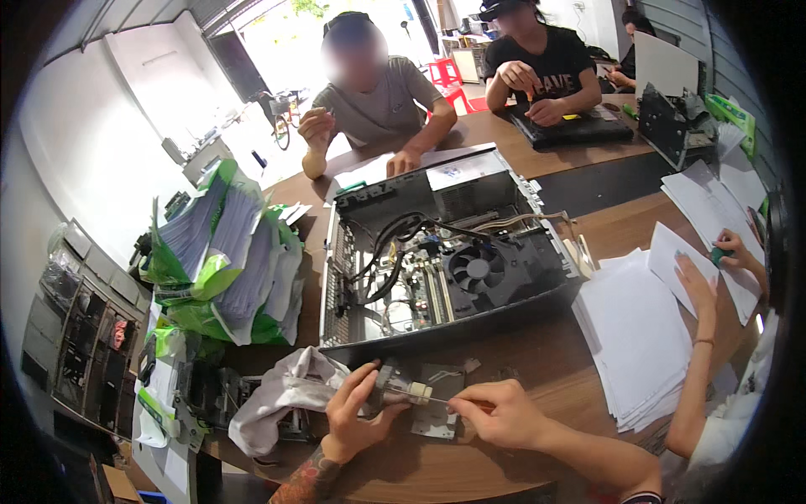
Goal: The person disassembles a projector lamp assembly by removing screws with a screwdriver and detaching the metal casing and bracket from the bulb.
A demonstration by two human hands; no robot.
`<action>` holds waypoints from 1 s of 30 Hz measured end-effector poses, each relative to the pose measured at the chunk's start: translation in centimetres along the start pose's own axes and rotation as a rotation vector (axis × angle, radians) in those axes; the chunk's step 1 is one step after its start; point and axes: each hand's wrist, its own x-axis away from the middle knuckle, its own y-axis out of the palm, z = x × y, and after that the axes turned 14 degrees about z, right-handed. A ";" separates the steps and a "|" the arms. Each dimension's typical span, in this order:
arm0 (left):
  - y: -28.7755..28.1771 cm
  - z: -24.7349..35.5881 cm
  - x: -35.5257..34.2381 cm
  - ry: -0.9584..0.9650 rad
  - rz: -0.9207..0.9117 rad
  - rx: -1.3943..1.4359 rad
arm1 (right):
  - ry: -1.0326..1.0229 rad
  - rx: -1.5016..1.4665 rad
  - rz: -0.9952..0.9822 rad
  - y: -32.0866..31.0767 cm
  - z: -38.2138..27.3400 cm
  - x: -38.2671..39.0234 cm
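Observation:
Near the front edge of the table, my left hand [359, 413] is closed round a small grey part [388, 378] with a cream-coloured round end [421, 391]. My right hand [508, 413] pinches a thin metal rod [438, 400], whose far end reaches the grey part; the exact kind of tool cannot be made out. Below and between my hands lies a flat grey metal plate [438, 422]. Just beyond stands an opened desktop computer case [336, 277], with a black fan [473, 269], black cables and a circuit board showing inside.
Left of the case are stacked papers in green wrapping [227, 260]. A crumpled pale cloth [281, 399] lies beside my left hand. White sheets [634, 336] fill the right, where another person's hand [697, 281] rests. Two people sit across the table, one over a black flat device [575, 126].

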 end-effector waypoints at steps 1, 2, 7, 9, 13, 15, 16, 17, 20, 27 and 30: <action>0.0 -0.1 -0.1 0.001 0.005 -0.003 | 0.170 -0.053 -0.076 -0.2 -0.1 -0.3; 0.2 0.0 -0.3 0.017 0.007 0.004 | 0.304 -0.080 -0.128 -0.3 0.7 -0.4; 0.6 -0.2 -0.4 0.047 -0.012 -0.002 | 0.599 -0.278 -0.284 -1.1 1.2 -1.4; 0.7 -0.1 -0.3 0.014 -0.022 0.020 | 0.102 0.038 -0.041 -0.8 0.7 -1.1; 0.6 0.1 -0.4 -0.029 -0.042 0.046 | -0.265 0.123 0.121 -0.6 0.8 -1.3; 0.5 0.2 -0.5 -0.050 -0.044 0.066 | -0.549 0.405 0.008 -1.0 0.6 -1.2; 0.5 0.2 -0.4 -0.050 -0.044 0.067 | -0.682 0.472 0.044 -1.0 0.5 -1.2; 0.5 0.1 -0.3 -0.054 -0.054 0.049 | -0.681 0.472 0.043 -0.9 0.5 -1.2; 0.5 0.1 -0.2 -0.071 -0.077 0.030 | -0.727 0.589 0.044 -0.9 0.4 -0.9; 0.6 0.0 -0.2 -0.051 -0.065 0.030 | -0.522 0.353 0.064 -0.3 0.7 -0.6; 0.6 0.3 -0.4 -0.058 -0.072 0.030 | -0.500 0.317 0.078 -0.3 0.9 -0.6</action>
